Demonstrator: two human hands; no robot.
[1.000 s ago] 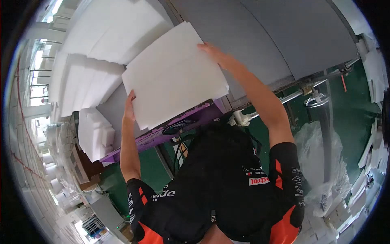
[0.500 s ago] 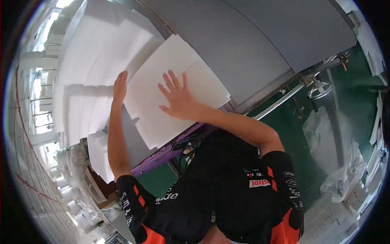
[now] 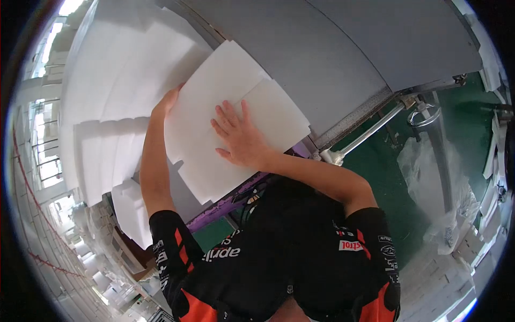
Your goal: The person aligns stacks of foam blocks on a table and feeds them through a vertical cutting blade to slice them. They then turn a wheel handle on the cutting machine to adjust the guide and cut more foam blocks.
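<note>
Notched white sheets [image 3: 214, 70], lying one over another, rest at the near left end of the grey table. At their left edge is my left hand [image 3: 167, 103], its fingers curled round that edge and partly hidden. My right hand [image 3: 241, 138] lies on top of the sheets, palm down with fingers stretched and somewhat spread. It presses near their middle and grips nothing. Whether the sheets are foam or thin board I cannot tell.
Tall stacks of white sheets [image 3: 115, 70] stand at the left, close by my left arm. The grey table top [image 3: 322, 70] extends to the upper right, with a metal bar [image 3: 370, 130] and handwheel [image 3: 424, 116] at its side. Clear plastic film [image 3: 429, 177] lies on the green floor.
My left hand has moved up along the sheets' left edge and its fingers have curled round it. My right hand stays on the sheets, shifted slightly right and down.
</note>
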